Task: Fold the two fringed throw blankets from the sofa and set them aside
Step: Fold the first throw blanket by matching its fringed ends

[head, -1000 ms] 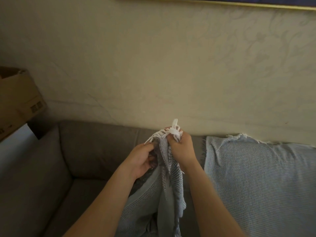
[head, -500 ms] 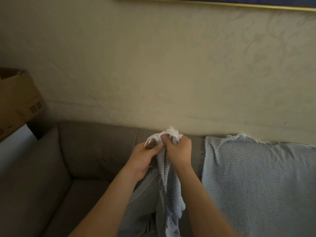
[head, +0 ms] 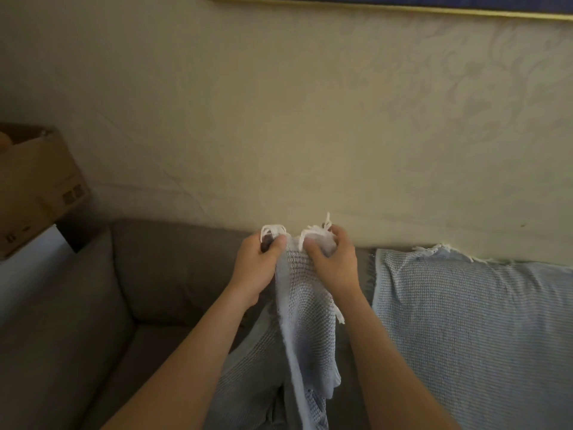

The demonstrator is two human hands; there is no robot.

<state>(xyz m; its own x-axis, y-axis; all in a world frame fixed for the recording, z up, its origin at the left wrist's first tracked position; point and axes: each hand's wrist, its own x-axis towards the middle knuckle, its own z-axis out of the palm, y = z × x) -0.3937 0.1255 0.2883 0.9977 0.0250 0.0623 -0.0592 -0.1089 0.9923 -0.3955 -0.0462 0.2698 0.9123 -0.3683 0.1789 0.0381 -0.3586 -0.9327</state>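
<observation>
A pale blue waffle-weave blanket point(head: 305, 324) is held up in front of the sofa point(head: 173, 271) by its fringed end. The fringe point(head: 314, 232) is pointed upward above the knuckles. The blanket's long axis is run top to bottom: the cloth is hung straight down from the hands as a narrow gathered strip, toward the lower edge of the view. The lower part is seen bunched in folds between the forearms; what it rests on cannot be told.

The left hand point(head: 252, 271) is clenched on the blanket's top left corner, thumb pressed over the cloth, with white tassels looped out above it. The right hand point(head: 333, 265) is clenched on the top right corner, fingers curled round a wad of fringe. The two hands are set close together, with only a short span of cloth between them.

A second blanket point(head: 471, 330), same weave, is draped over the sofa back at the right, fringe up along the top edge, just beside the right forearm.

A cardboard box point(head: 37, 187) is seen at far left. The gold edge of a picture frame point(head: 403, 9) is seen on the wall at top.
</observation>
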